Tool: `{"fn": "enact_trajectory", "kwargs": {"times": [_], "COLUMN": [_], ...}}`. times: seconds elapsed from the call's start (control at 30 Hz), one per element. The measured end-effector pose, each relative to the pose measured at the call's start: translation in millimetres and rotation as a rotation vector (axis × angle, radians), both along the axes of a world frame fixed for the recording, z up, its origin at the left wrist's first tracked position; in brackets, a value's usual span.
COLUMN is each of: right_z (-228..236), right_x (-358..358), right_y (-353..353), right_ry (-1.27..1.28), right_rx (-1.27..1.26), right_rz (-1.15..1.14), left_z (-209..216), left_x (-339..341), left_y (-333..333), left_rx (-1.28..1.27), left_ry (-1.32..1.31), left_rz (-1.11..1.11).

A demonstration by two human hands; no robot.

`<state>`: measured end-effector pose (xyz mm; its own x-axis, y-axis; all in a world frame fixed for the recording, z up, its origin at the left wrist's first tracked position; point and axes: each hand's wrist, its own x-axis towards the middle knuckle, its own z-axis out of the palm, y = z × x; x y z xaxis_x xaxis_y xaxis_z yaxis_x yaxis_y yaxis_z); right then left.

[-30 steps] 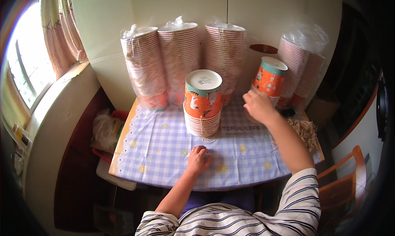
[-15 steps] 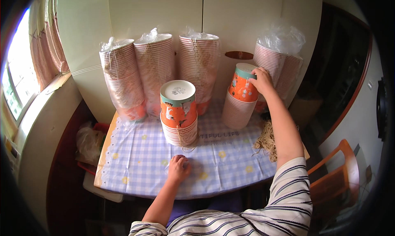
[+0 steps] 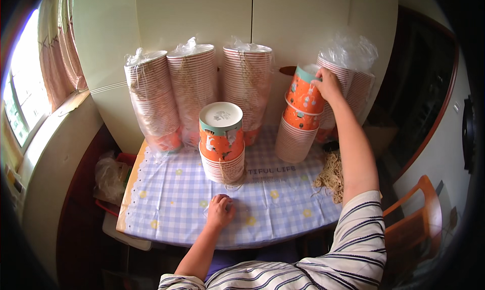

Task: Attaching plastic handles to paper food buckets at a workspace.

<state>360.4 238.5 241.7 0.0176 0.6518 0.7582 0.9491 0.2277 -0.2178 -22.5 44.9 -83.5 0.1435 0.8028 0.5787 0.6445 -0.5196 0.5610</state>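
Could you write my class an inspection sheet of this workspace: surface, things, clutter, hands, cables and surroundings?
Surface: table under a blue-and-white checked tablecloth.
Things: middle cup stack, upside down; right-hand cup stack; three bagged cup stacks at the back left; more bagged cups at the back right.
Clutter: tangled twine at the table's right; plastic bag beyond its left edge.
Left hand: curled on the tablecloth; no object visible in it.
Right hand: grips the top orange cup near its base, partly raised off the right-hand cup stack.
Cables: thin pale lines at left; cannot tell whether cords.
Surroundings: pale cupboard behind, curtain at left, wooden chair at right.
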Motion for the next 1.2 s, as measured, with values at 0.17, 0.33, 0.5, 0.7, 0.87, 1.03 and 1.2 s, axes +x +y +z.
{"fn": "enact_trajectory", "kwargs": {"times": [0.17, 0.33, 0.5, 0.7, 0.87, 1.03, 1.2], "right_z": [38.0, 5.6, -152.8, -280.3, -294.8, -296.7, -253.5], "right_x": [-6.3, -31.3, -33.3, -86.7, -90.3, -43.1, 19.8], "right_y": [-50.4, -147.9, -200.2, -235.3, -240.5, -229.3, -219.8], "right_ry": [0.039, 0.441, 1.231, 1.791, 1.806, 1.196, 0.574], "right_rx": [0.254, 0.417, -0.045, -0.281, -0.546, -1.016, -0.635], "right_rz": [0.143, 0.380, 0.592, 0.911, 0.904, 0.532, 0.023], "left_z": [-2.0, 5.3, 10.7, 57.2, 93.1, 91.4, 133.3], "left_x": [3.1, -4.1, 3.3, 20.3, 42.8, 27.5, 33.5], "left_y": [4.5, -2.8, -4.4, -3.3, 7.5, 25.7, 17.7], "left_rx": [-0.005, -0.028, -0.025, -0.600, -0.582, -0.429, -0.585], "left_ry": [-0.020, 0.017, -0.026, -0.741, -0.788, -0.570, -0.306], "left_rz": [-0.024, -0.002, -0.043, -0.209, -0.288, -0.177, -0.080]}}
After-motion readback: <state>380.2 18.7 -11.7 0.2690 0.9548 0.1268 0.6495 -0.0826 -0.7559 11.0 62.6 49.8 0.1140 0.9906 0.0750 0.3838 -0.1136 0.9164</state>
